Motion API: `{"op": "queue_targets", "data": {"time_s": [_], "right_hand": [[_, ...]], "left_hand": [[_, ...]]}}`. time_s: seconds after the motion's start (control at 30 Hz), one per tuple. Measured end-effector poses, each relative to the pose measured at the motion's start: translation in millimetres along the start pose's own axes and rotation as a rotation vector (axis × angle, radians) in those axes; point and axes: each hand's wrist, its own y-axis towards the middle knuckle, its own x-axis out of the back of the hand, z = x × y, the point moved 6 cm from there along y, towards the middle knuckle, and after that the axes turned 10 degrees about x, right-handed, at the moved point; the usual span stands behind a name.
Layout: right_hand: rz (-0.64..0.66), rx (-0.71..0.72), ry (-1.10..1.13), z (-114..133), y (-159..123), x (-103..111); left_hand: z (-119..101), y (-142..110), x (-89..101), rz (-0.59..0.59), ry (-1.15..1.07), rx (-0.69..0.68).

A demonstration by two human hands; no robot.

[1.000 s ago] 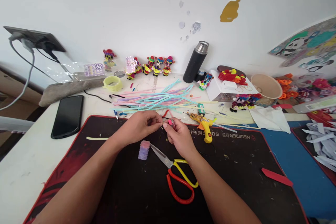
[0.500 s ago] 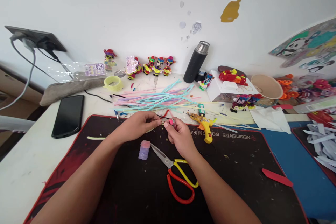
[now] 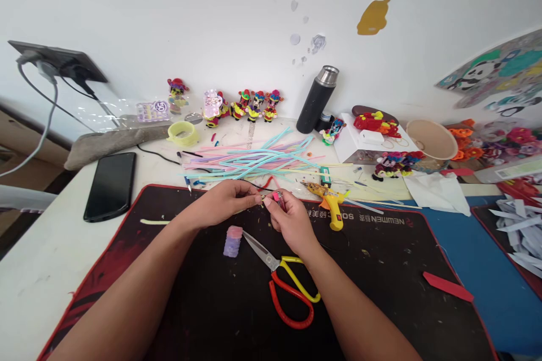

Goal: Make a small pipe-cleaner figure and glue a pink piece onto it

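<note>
Over the upper middle of the black mat, my two hands nearly meet at the fingertips. My right hand is closed around a small pink and dark piece, mostly hidden by the fingers. My left hand pinches at a tiny yellowish bit by the right thumb; its kind is too small to make out. Below them lies a pair of scissors with one red and one yellow handle, blades pointing up left. Left of the blade tip lies a small ribbed pink and purple block.
Pastel pipe cleaners lie heaped behind my hands. A yellow glue gun rests to the right. A black phone lies left. Fuzzy figurines and a dark thermos stand along the wall. A red strip lies far right.
My left fingertips have drawn slightly apart from my right thumb compared with a second ago. The pink piece stays in my right hand, and the scissors and block have not moved.
</note>
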Motion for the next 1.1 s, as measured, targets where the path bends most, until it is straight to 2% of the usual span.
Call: {"op": "queue_targets", "data": {"time_s": [1.1], "right_hand": [[0.007,-0.003,0.001,1.4,-1.0,-0.3]], "left_hand": [[7.5,4.6,-3.8,0.026,-0.061,0.022]]}}
